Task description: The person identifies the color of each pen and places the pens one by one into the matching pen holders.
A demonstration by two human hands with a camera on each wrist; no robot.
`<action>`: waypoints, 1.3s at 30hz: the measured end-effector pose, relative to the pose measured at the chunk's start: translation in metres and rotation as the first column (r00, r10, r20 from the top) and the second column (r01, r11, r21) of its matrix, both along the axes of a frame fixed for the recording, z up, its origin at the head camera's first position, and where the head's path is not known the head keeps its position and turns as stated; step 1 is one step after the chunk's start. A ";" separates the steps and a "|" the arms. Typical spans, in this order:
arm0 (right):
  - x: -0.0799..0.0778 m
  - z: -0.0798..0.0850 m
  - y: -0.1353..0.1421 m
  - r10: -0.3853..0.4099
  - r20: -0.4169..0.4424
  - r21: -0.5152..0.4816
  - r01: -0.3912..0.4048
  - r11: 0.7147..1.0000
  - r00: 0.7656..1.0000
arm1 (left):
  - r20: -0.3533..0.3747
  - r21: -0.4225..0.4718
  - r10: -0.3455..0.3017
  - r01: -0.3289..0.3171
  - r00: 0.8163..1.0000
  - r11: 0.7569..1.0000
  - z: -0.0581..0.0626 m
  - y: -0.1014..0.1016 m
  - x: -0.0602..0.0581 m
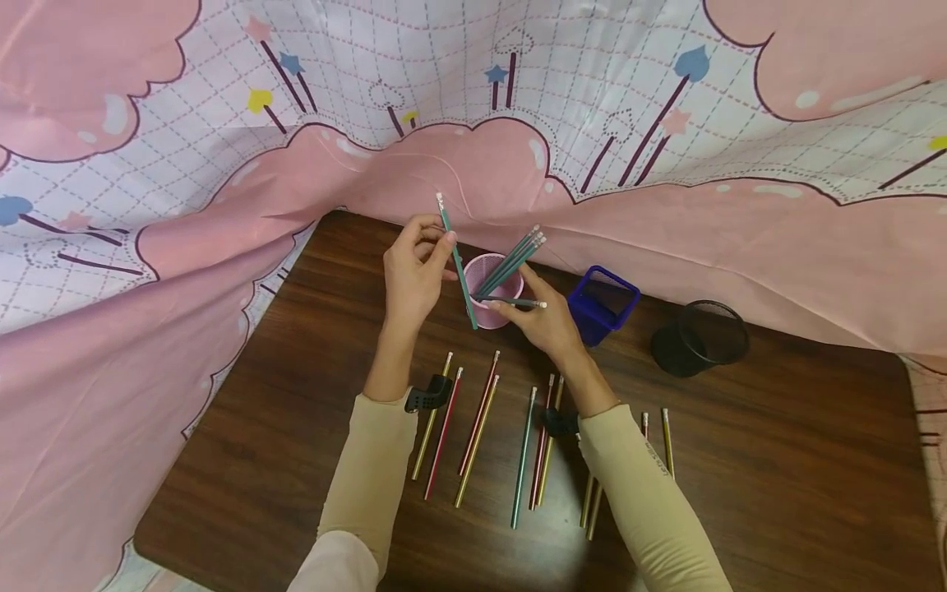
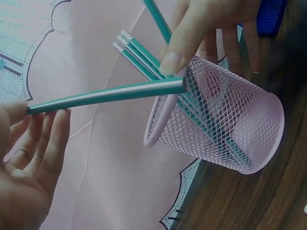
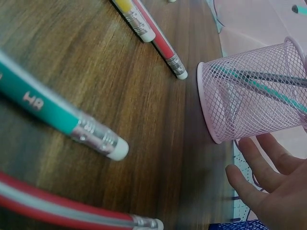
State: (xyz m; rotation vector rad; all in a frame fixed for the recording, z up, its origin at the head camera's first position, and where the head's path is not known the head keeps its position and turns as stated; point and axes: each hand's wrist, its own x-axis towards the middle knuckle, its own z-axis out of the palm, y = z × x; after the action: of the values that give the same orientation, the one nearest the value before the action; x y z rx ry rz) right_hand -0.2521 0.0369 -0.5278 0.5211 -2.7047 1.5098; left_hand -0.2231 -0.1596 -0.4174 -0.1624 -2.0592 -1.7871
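- Your left hand (image 2: 29,179) pinches a green pencil (image 2: 105,97) by one end.
- Its other end is near a pink mesh cup (image 2: 230,105).
- Your right hand (image 2: 206,19) holds the cup, thumb at its rim.
- More green pencils (image 2: 142,51) lean inside it.

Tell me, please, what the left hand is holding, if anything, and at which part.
The left hand holds a green pencil, pinched toward its eraser end.

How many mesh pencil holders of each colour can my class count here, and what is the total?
Pink holder: 1
Blue holder: 1
Black holder: 1
Total: 3
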 end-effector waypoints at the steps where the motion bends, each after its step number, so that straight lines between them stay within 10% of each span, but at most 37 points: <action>1: 0.000 0.000 0.000 0.003 0.000 -0.004 -0.003 1.000 1.000 | -0.007 0.002 0.008 -0.008 1.000 1.000 0.000 0.000 -0.001; 12: -0.001 -0.003 -0.001 0.002 -0.045 -0.016 -0.003 1.000 0.999 | -0.097 0.069 0.088 -0.081 0.991 0.994 0.005 0.001 -0.009; 39: -0.001 -0.001 0.000 -0.009 -0.014 0.006 0.009 1.000 1.000 | -0.029 -0.016 0.041 -0.041 0.999 0.999 -0.011 0.019 -0.022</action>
State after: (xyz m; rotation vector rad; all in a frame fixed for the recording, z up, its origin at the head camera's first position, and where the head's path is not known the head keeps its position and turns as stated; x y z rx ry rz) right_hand -0.2528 0.0366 -0.5286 0.5168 -2.6983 1.4911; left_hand -0.2454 -0.1408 -0.4282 -0.1494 -2.0434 -1.7335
